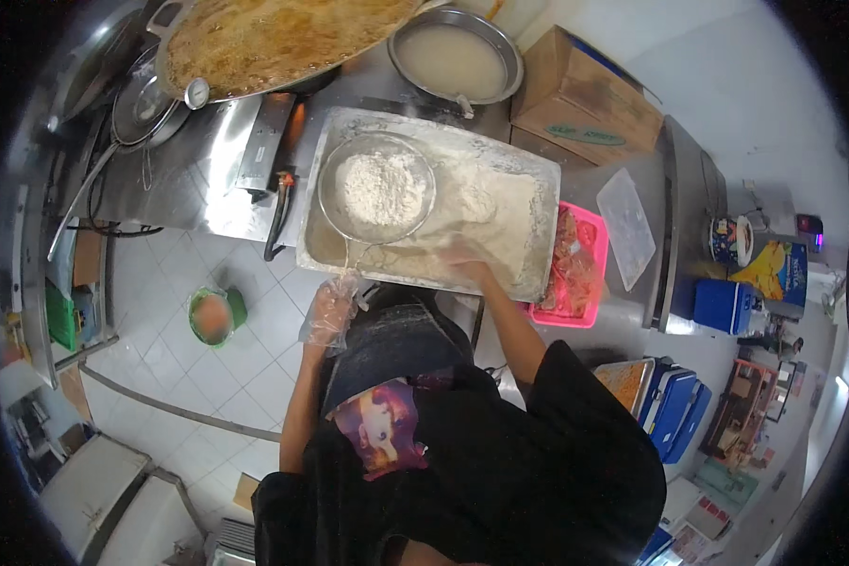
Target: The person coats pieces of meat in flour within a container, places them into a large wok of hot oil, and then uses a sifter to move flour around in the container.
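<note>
My left hand, in a clear plastic glove, grips the handle of a round wire sieve at the near edge of a metal tray. The sieve rests inside the tray's left half and holds a heap of white, clumpy flour-like powder. More pale powder covers the tray's right half, with a small mound near the middle. Blurred by motion, my right hand is low over the powder near the tray's front wall. Its finger positions are unclear, and I see nothing certain in it.
A wide pan of bubbling oil stands at the back left with a dial thermometer on its rim. Behind the tray sits a bowl of cloudy liquid. A cardboard box and a pink basket of bagged food stand right.
</note>
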